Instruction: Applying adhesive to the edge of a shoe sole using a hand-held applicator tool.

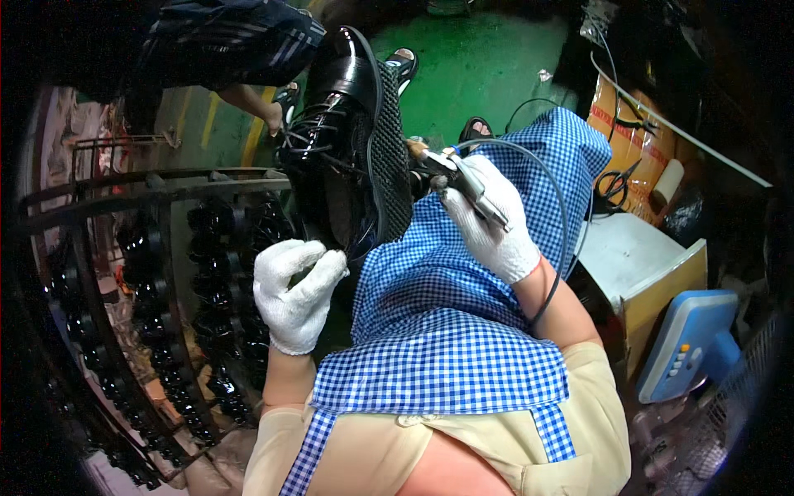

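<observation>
A seated person's 2 white-gloved hands are near a black lace-up shoe, which is in front of them, left of centre, with its toe pointing away. What holds the shoe up is hidden.

The right hand is clamped around a small metal hand tool, perhaps a spray or air gun, fed by a thin grey hose. The left hand is just beside the heel, fingers and thumb curled toward each other; I cannot tell whether they pinch anything or touch the shoe.

The shoe looks fairly light, stiff at its polished toe and textured sole, softer around the laces. The gloss would probably mark easily and slip under a glove, so the sole edges or heel seem the safest hold. The tool looks rigid and is best held by its body, since the hose may tug.

A blue checked apron covers the lap. The floor is green with yellow lines. At left, a metal rack carries glossy black shoes; beyond it is another person's leg. At right are pliers, scissors, an orange-brown box and a blue-and-white device with buttons.
</observation>
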Demonstrator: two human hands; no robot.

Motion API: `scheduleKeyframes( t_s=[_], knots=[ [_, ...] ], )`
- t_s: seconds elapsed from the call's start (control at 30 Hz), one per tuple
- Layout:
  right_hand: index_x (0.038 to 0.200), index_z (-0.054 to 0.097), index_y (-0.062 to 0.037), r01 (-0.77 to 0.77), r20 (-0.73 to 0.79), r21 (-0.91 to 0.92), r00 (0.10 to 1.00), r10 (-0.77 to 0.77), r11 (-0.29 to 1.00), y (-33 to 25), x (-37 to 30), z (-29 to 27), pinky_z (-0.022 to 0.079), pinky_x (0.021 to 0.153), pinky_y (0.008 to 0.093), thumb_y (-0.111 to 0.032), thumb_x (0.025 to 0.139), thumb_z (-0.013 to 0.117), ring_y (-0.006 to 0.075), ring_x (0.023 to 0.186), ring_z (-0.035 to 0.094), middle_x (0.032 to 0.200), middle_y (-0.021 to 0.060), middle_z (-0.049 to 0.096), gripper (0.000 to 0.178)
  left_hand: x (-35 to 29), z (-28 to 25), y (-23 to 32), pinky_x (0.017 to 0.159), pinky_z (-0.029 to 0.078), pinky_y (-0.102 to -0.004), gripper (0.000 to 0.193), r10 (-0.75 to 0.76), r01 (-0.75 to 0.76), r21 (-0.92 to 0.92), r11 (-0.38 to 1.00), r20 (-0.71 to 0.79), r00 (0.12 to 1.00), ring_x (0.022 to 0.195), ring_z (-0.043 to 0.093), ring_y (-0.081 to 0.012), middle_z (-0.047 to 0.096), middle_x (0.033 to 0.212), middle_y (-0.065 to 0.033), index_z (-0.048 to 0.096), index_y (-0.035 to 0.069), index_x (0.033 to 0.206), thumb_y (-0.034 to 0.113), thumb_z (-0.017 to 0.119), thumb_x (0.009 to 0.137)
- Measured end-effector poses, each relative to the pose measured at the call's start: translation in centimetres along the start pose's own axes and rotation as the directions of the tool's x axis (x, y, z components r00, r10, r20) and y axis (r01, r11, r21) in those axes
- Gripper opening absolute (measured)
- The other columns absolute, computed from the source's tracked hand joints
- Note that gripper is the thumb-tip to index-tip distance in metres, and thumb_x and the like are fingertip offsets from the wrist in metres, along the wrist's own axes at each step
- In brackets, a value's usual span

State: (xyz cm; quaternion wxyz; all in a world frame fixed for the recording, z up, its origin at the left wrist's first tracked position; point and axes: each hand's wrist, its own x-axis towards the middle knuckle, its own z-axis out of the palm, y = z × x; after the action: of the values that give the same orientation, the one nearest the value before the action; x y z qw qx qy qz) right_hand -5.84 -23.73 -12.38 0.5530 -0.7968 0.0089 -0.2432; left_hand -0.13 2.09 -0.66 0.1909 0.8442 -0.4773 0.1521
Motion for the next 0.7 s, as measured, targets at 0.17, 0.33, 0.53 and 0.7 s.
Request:
scheduleKeyframes(
  t_s=[0.17,0.33,0.53,0.7],
  knots=[
    [0.114,0.067,-0.004,-0.058,0.015,0.234,0.998,0.056,0.97,0.8,1.6,1.3,0.05,0.069,0.0387,-0.019,0.099,0.069,0.0304,0.076,0.061,0.088,0.0131,0.059,0.022,-0.6,0.7,-0.7,0.082,0.058,-0.0363,0.05,-0.012,0.011,-0.018,1.0,-0.05,0.999,0.101,0.066,-0.0269,0.068,0.108,-0.0029,0.08,0.017,0.106,-0.002,0.091,0.061],
    [0.116,0.068,-0.0044,-0.072,0.025,0.233,0.997,0.068,0.97,0.6,1.8,1.7,0.05,0.069,0.0385,-0.02,0.099,0.069,0.0297,0.077,0.062,0.089,0.0128,0.06,0.022,-1.3,0.4,-0.4,0.084,0.057,-0.0347,0.046,-0.083,0.081,-0.037,0.996,-0.047,0.995,0.103,0.066,-0.0265,0.067,0.11,-0.0044,0.079,0.018,0.105,-0.003,0.091,0.065],
    [0.108,0.065,-0.0003,-0.067,0.041,0.255,0.997,0.058,0.965,0.5,2.0,2.2,0.047,0.068,0.0344,-0.013,0.099,0.069,0.0236,0.074,0.056,0.086,0.0106,0.057,0.016,-1.7,0.3,-0.4,0.085,0.056,-0.0359,0.044,-0.131,0.127,-0.072,0.989,-0.049,0.99,0.104,0.064,-0.0266,0.066,0.11,-0.0046,0.079,0.017,0.104,-0.002,0.089,0.065],
    [0.11,0.069,-0.0051,-0.035,0.014,0.206,0.999,0.033,0.978,-0.1,1.6,2.8,0.048,0.061,0.0389,-0.016,0.095,0.073,0.0313,0.069,0.06,0.083,0.0125,0.059,0.019,-1.7,0.1,-0.7,0.086,0.056,-0.0366,0.045,-0.136,0.133,-0.1,0.986,-0.026,0.99,0.102,0.064,-0.0269,0.066,0.109,-0.0042,0.079,0.018,0.104,-0.003,0.089,0.065]
  ],
)
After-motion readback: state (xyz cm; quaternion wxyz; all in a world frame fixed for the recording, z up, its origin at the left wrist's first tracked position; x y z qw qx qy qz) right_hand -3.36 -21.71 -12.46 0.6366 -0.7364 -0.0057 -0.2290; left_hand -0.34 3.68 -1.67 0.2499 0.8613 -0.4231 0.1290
